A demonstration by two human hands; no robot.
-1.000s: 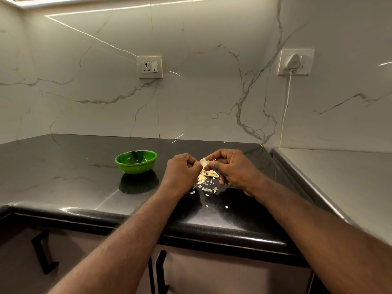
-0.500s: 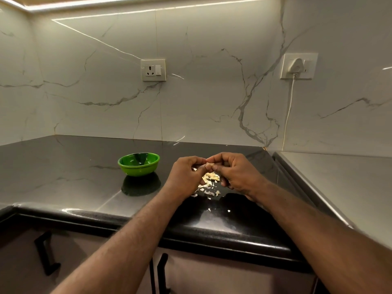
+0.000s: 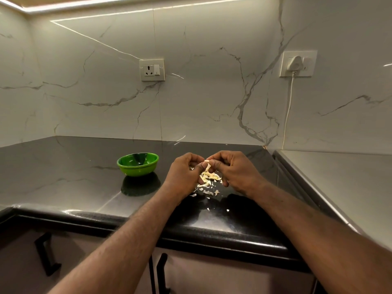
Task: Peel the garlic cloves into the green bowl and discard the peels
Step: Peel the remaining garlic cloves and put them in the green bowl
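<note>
Both hands meet over the black countertop (image 3: 63,183). My left hand (image 3: 184,175) and my right hand (image 3: 233,170) pinch a small pale garlic clove (image 3: 206,161) between their fingertips, fingers curled. A pale strip of skin hangs from the clove between my thumbs. Below the hands lies a pile of garlic peels (image 3: 209,179), with loose flakes scattered toward the counter's front edge. The green bowl (image 3: 137,164) stands to the left of my left hand, apart from it; what lies inside I cannot make out.
A steel surface (image 3: 339,187) adjoins the counter on the right. The marble wall carries a socket (image 3: 151,70) and a plugged-in white adapter (image 3: 296,63) with a cord hanging down. Cabinet handles (image 3: 45,254) sit below the counter edge.
The hands have risen slightly and closed together on the clove at the fingertips, above the peel pile. The camera has tilted a little. The bowl has stayed put.
</note>
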